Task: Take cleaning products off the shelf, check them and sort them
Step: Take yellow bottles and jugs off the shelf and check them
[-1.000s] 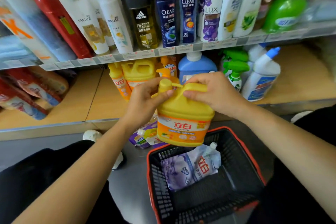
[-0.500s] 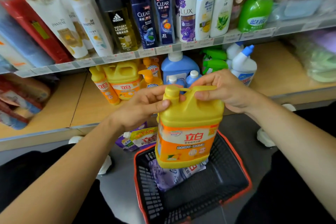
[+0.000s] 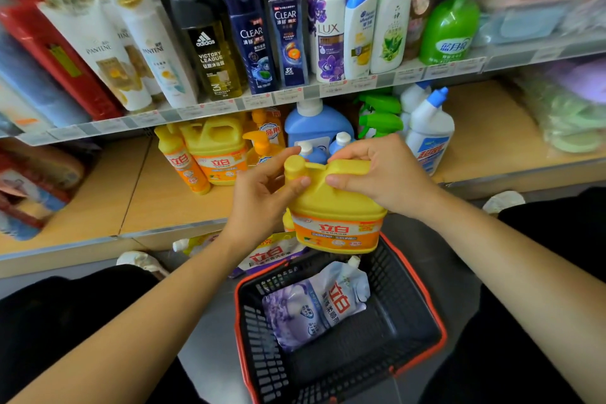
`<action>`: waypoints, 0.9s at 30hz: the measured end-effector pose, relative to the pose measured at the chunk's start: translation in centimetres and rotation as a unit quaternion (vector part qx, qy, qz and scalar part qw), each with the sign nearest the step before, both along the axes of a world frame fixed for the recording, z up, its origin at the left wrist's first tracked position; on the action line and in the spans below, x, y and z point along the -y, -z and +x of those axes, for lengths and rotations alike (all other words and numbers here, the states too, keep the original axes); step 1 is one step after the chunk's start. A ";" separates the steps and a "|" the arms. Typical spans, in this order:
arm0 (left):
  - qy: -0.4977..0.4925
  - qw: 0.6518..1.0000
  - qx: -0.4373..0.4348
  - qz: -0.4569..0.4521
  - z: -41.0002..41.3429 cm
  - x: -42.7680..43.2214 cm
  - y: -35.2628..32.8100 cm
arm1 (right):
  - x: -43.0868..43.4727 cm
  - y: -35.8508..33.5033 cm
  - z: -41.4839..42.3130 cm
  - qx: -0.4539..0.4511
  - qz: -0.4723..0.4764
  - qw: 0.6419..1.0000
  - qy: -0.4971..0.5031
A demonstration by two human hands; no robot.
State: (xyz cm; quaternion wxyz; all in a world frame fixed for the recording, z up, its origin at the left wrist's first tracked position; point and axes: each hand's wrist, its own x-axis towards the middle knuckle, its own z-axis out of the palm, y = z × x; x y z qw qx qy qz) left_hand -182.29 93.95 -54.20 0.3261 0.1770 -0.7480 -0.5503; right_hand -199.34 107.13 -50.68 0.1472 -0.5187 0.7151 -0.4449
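At the bottom of the frame, a black basket with a red rim sits on the grey floor between the person's dark-clad knees. One thing lies in it: a pale purple and white refill pouch, flat against the left side, with its white spout pointing to the upper right.

Just above the basket's far rim, in the middle of the frame, both hands hold up a yellow jug with an orange label. It hangs upright, tipped a little to the right, its base over the far edge of the basket but not inside it. The right hand grips the jug's top handle, fingers curled over it and the thumb pressed on the front. The left hand curls round the yellow cap, thumb tip against the neck just below it and a finger reaching behind.

Behind the basket, on the floor under the left wrist, more refill pouches lie in a heap.

Farther back, the wooden lower shelf holds matching yellow jugs and a slim yellow bottle at centre left. A blue jug, green spray bottles and a white bottle with a blue cap stand at centre right.

The upper shelf, across the top of the frame, carries a row of bottles. White ones lean at the left, then come a black and gold one and two dark blue ones. A white and purple one follows, and a green pump bottle stands at the right.
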 end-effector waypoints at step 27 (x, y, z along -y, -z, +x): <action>0.062 0.996 0.043 -0.045 -1.0 1.1 -1.4 | -0.7 0.7 -1.9 0.082 0.005 0.996 -0.015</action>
